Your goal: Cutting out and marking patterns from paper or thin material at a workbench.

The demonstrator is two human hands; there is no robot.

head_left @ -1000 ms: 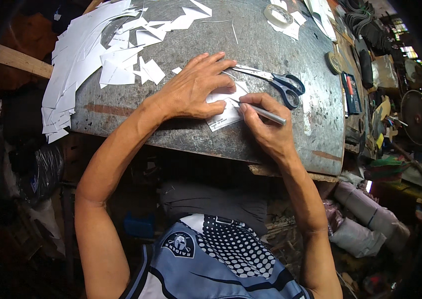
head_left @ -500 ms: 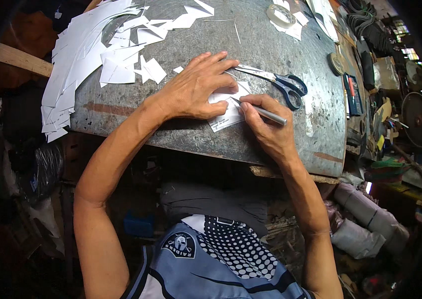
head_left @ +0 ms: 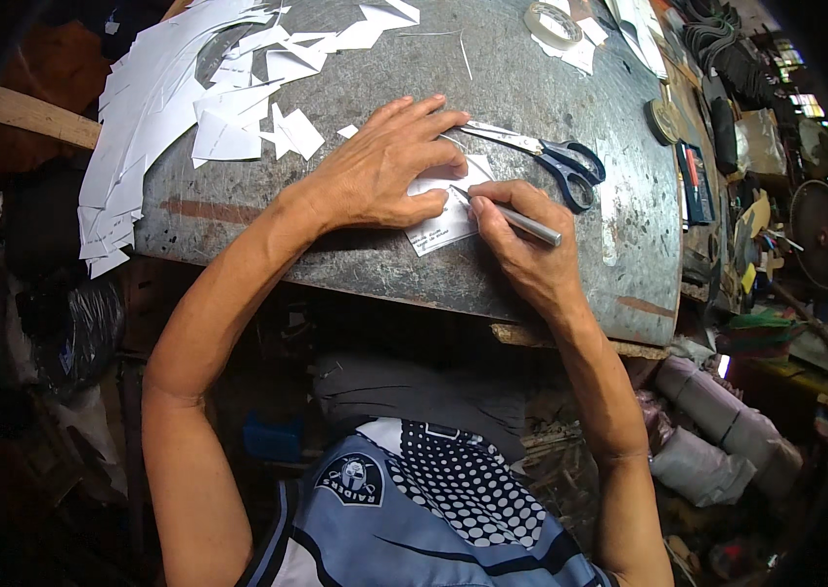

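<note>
A small white piece of paper (head_left: pixel 430 238) with printed lines lies near the front edge of the grey metal-topped table (head_left: pixel 375 274). My left hand (head_left: pixel 389 166) rests flat across its upper left part, fingers spread, thumb and fingertips pressing the paper down. In a pinch, my right hand (head_left: pixel 529 240) holds a slim silver pen-shaped tool (head_left: pixel 531 227) with a thin pointed tip. The tip meets the paper beside my left thumb; whether it is a blade or a point I cannot make out. Just beyond the hands lie dark blue-handled scissors (head_left: pixel 570 171), slightly open.
White paper sheets and offcuts (head_left: pixel 155 127) cover the table's left side. A tape roll (head_left: pixel 553 26) sits on paper scraps at the back right. Along the right edge are a round tin (head_left: pixel 663 122) and a dark tray (head_left: pixel 695 186). Wrapped rolls (head_left: pixel 717 411) lie below, right.
Hardly anything differs. Both hands keep their places on the paper and the tool, with only a very slight shift of the fingers and the view.
</note>
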